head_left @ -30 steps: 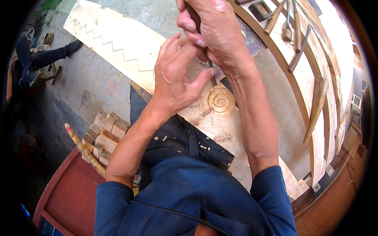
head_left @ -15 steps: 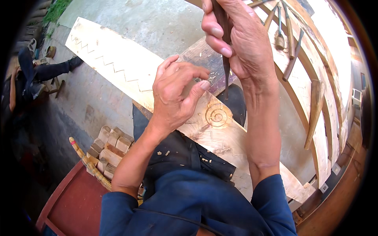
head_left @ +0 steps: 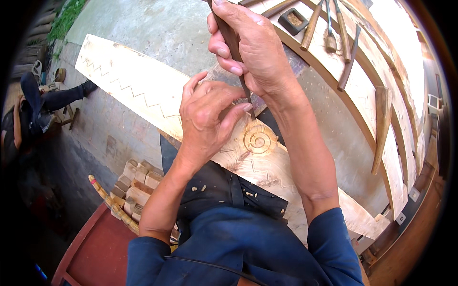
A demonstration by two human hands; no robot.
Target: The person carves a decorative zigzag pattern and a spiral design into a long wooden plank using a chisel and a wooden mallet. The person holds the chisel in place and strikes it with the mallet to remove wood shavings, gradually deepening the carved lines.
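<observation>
My right hand (head_left: 253, 52) is closed round the dark upper part of a long carving tool (head_left: 226, 31), held tilted with its narrow end down at the upper edge of a carved spiral (head_left: 257, 141). My left hand (head_left: 205, 114) is curled at that tool's lower shaft, thumb and forefinger at the metal, the other fingers arched. The spiral is cut into a long pale plank (head_left: 114, 66), which bears zigzag lines along its length and lies across a dark apron (head_left: 210, 186) with wood chips on it.
Several carving tools (head_left: 312, 31), a small black box (head_left: 292, 21) and a wooden mallet (head_left: 381, 128) lie on curved boards at right. Wooden blocks (head_left: 138, 190) and a red panel (head_left: 98, 243) are at lower left. Another person's leg (head_left: 62, 100) extends at far left.
Over the last half second my right hand has brought the tool leftward and its tip onto the spiral's edge; my left thumb and forefinger now meet the shaft, which was apart from them.
</observation>
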